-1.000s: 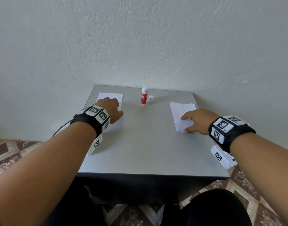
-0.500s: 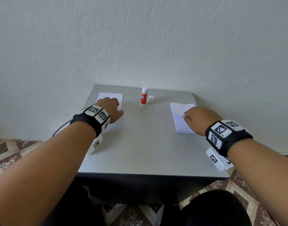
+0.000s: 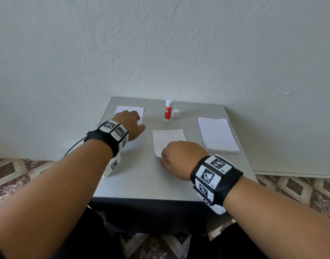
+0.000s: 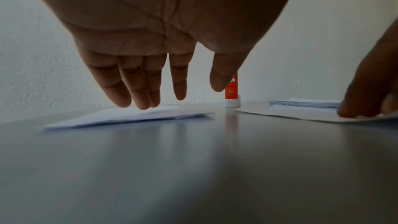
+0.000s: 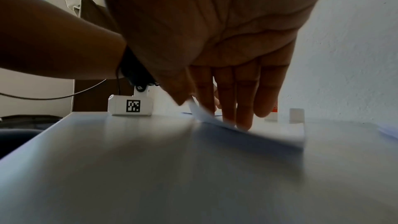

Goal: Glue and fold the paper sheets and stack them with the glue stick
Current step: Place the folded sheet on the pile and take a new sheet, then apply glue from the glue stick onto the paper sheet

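Note:
A single white sheet [image 3: 169, 140] lies in the middle of the grey table [image 3: 141, 180]. My right hand [image 3: 163, 158] pinches its near left corner between thumb and forefinger, and the corner [image 5: 197, 108] curls up off the table. My left hand [image 3: 131, 118] rests with straight fingertips [image 4: 142, 103] on a folded white paper [image 3: 129, 109] at the far left. The red and white glue stick [image 3: 168, 111] stands uncapped at the back centre, its white cap [image 3: 176, 113] beside it. A stack of sheets [image 3: 217, 135] lies at the right.
The table's back edge meets a white wall [image 3: 160, 53]. A patterned tiled floor [image 3: 300, 189] shows beyond both side edges. A black cable [image 3: 74, 146] hangs from my left wrist band off the left edge. The stack reaches almost to the right edge.
My right hand has moved from the stack on the right to the table's middle, bringing one sheet with it. The left hand has stayed on the folded paper.

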